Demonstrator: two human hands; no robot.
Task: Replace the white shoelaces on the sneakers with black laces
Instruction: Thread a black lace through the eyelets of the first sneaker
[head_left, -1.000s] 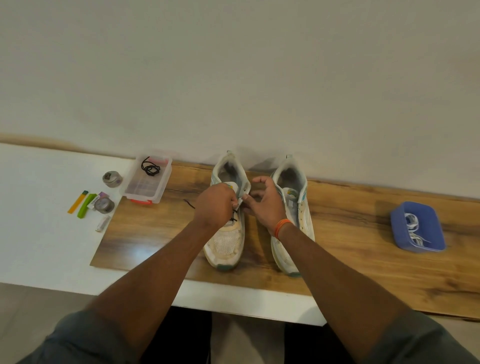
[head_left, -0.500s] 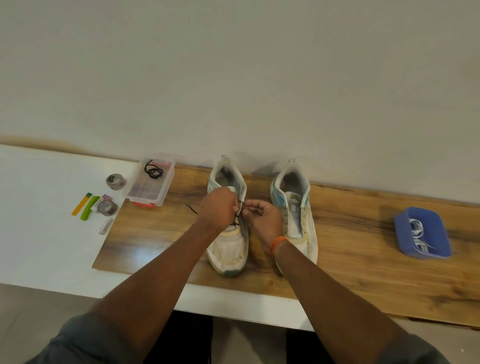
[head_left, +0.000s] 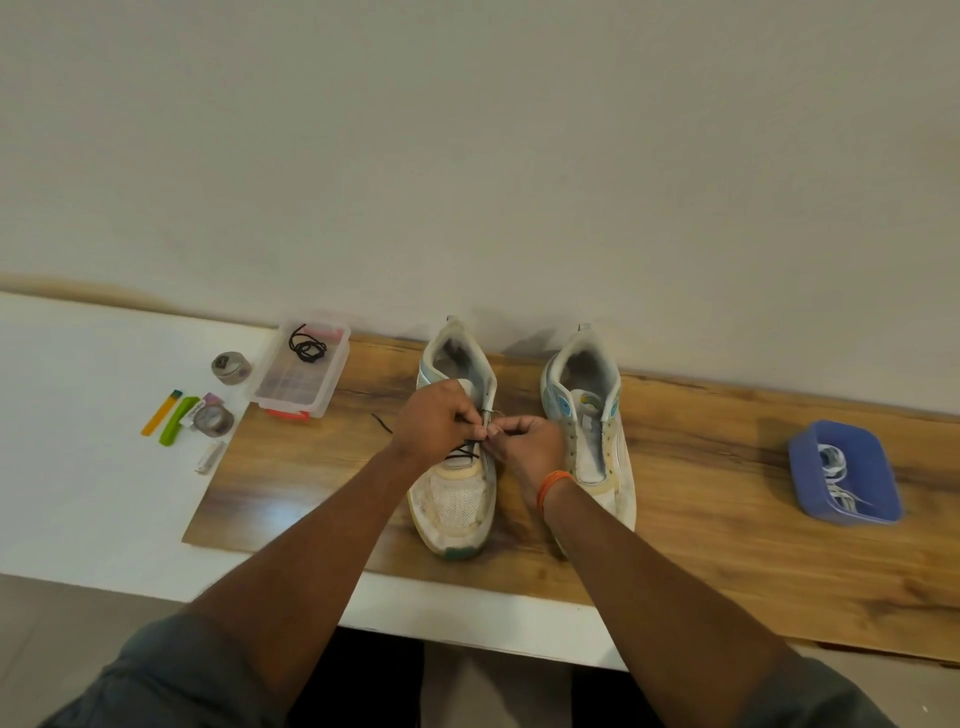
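Soft, even indoor light, dimming on the wall (head_left: 467, 130) toward the upper frame; a glare patch on the board (head_left: 270, 512) at lower left, faint shadows behind the shoes (head_left: 582, 374), wide-angle bowing of the table (head_left: 78, 415) edge, slight overall softness.

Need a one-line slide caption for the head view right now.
Both hands, left and right, thread a black lace through the left sneaker.

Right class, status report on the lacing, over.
Both hands, left and right, pinching at the left sneaker eyelets. Black lace partly threaded; right sneaker unlaced. Nothing in the way.
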